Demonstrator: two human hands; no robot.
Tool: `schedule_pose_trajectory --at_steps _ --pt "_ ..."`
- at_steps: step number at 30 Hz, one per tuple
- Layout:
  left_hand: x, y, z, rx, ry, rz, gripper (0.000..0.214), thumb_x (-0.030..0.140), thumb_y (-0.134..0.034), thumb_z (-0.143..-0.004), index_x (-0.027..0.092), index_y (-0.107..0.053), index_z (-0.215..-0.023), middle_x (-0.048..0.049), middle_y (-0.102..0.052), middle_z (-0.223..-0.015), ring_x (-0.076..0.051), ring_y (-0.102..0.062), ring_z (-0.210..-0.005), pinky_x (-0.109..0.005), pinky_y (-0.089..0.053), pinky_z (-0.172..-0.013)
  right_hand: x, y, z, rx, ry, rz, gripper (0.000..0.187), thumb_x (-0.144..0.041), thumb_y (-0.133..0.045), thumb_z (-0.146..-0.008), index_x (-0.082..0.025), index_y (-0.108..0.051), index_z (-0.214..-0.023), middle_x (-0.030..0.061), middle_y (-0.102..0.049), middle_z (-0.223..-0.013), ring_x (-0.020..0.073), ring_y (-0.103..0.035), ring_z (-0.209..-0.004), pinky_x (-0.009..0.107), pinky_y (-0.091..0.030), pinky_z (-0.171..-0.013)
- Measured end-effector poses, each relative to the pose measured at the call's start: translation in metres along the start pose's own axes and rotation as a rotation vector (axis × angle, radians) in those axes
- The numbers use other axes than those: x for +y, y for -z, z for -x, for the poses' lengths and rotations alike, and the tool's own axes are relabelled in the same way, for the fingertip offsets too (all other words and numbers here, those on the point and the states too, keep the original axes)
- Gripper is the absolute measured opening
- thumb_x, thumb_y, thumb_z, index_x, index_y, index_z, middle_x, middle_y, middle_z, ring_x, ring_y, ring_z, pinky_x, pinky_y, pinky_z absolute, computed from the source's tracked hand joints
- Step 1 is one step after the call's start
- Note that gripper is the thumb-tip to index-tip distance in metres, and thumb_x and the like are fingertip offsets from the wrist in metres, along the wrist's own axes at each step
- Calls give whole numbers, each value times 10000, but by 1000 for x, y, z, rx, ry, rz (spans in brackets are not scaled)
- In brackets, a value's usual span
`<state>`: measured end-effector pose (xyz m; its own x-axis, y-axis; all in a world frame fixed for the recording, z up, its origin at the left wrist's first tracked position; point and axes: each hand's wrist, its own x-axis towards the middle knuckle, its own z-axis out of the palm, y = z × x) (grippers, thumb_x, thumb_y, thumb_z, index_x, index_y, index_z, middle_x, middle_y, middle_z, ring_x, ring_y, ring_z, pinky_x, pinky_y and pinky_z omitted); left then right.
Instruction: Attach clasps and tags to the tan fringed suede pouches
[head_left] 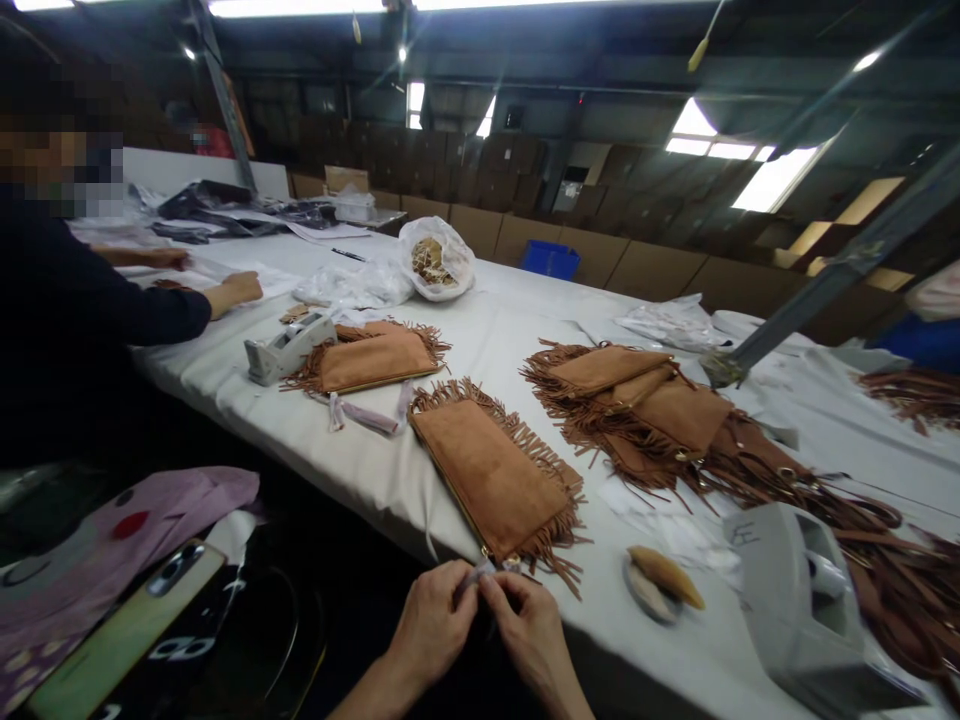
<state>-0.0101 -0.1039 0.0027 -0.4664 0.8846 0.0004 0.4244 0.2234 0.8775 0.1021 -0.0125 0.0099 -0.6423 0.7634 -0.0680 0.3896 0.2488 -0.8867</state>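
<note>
At the bottom centre of the frame, the left hand (431, 628) and right hand (531, 632) meet, fingertips pinched tight on a small pale strip (478, 573) at the near corner of a pouch (491, 470). That pouch is flat tan suede with fringed edges, lying mid-frame by the near edge of the table (480, 340).

one view only, from a camera worn on the person's head. it looks forward and down along the white desk (480, 330), close above its near edge, so the left hand (431, 625) and right hand (529, 630) sit at the bottom of the frame. a co-worker (67, 300) fills the left side; stacked cartons (480, 225) stand far behind.
</note>
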Motion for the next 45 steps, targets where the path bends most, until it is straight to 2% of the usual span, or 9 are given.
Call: schedule_pose_trajectory --at_steps 9,16,23,28,33,37,40,43,45 --pt "0 0 -2 9 -37 -28 228 231 -420 -866 198 -537 -673 15 -536 -649 -130 -483 -599 -245 -288 -581 6 -3 -6 3 -120 -8 466 -559 -541 -758 -141 -675 -601 36 -613 -583 178 -526 -598 268 -403 -583" --pt "-18 -5 -16 -30 158 201 365 410 -443 -850 197 -416 -555 57 -349 -532 -105 -359 -523 -235 -241 -508 10 -6 -10 -35 -215 -129 468 -586 -592 -704 -157 -571 -518 -24 -451 -476 103 -374 -472 235 -285 -446" --pt "-25 -13 -22 -59 238 439 376 489 -463 -804 192 -461 -573 69 -348 -504 -91 -290 -478 -230 -221 -469 11 3 -12 -173 -252 -312 413 -550 -659 -656 -138 -652 -635 -28 -519 -512 81 -419 -444 206 -308 -430" --pt "-22 -13 -20 -85 267 456 379 488 -434 -816 189 -489 -590 82 -322 -468 -83 -245 -428 -230 -204 -431 18 -3 -13 -71 -359 -293 462 -592 -706 -565 -140 -651 -638 -21 -548 -482 87 -440 -383 204 -309 -382" --pt "-16 -6 -19 36 193 288 362 410 -463 -838 184 -480 -556 47 -419 -507 -101 -373 -504 -235 -261 -509 22 3 1 56 -307 -175 556 -691 -550 -691 -149 -635 -596 35 -623 -525 104 -479 -359 221 -314 -373" --pt "-10 -6 -11 124 82 -23 371 353 -415 -893 191 -488 -568 31 -477 -510 -113 -452 -503 -255 -251 -528 20 8 14 192 -325 -305 561 -676 -614 -666 -136 -675 -807 54 -682 -639 92 -475 -368 223 -331 -386" --pt "-7 -9 -3 155 -1 -148 361 317 -369 -927 197 -543 -634 -4 -579 -591 -134 -531 -557 -261 -286 -562 12 -4 19 175 -326 -525 679 -607 -705 -639 -135 -594 -1114 25 -669 -647 92 -477 -377 203 -301 -366" --pt "-6 -12 3 162 -59 -149 368 306 -348 -941 202 -579 -674 -36 -635 -658 -155 -581 -619 -260 -331 -590 1 -25 19 158 -271 -780 864 -485 -779 -639 -158 -405 -1346 -32 -616 -578 95 -487 -419 183 -325 -390" --pt "-7 -15 4 160 -27 -30 384 340 -359 -945 200 -583 -666 -40 -640 -636 -155 -593 -613 -251 -364 -590 -7 -34 18 145 -269 -972 956 -371 -822 -626 -215 -303 -1413 -28 -641 -660 81 -489 -462 176 -365 -424"
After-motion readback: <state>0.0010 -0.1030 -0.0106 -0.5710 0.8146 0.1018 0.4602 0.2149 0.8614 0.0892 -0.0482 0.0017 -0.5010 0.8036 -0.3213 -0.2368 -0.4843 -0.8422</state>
